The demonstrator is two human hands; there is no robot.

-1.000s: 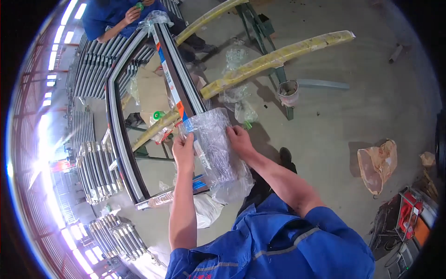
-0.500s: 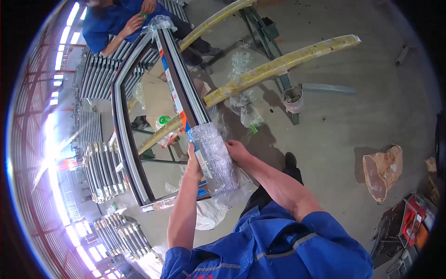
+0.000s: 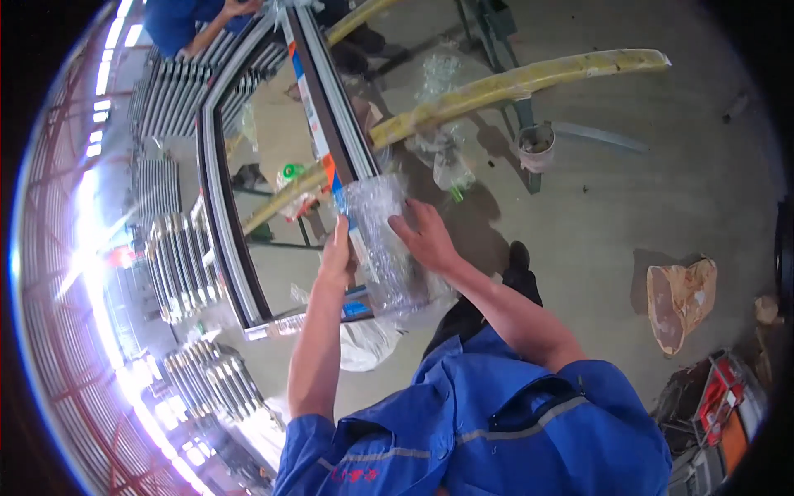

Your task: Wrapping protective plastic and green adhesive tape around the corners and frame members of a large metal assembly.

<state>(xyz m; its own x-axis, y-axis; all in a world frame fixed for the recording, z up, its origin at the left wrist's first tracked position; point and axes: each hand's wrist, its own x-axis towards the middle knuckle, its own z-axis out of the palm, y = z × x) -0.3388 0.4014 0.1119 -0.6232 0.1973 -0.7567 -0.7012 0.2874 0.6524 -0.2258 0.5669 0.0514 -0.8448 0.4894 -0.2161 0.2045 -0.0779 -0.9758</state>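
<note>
Okay, from my remote feed: the left hand was on the left edge of the plastic wrap, thumb up along the side, other fingers hidden underneath, so I couldn't tell if they were clamped. The right hand lay at the wrap's right edge, thumb and forefinger apart. The wrap sat in front of the wearer's body, over the near end of the right bar of a dark-and-silver frame. That bar's long axis ran away from the wearer, leaning left; its near end pointed back at the blue jacket.

Containers next. Below the frame I had a white bag, contents hidden. Lower right, a metal-framed cart held a red item and an orange panel. Farther out, a pale bucket stood by a green trestle leg, some dull, greyish stuff inside; too small to identify. Left of it, a yellow wrapped beam passed under the frame.

At the far end, I saw a co-worker's hand and blue sleeve near that end's plastic, with stacked bars beyond the frame's left side.
</note>
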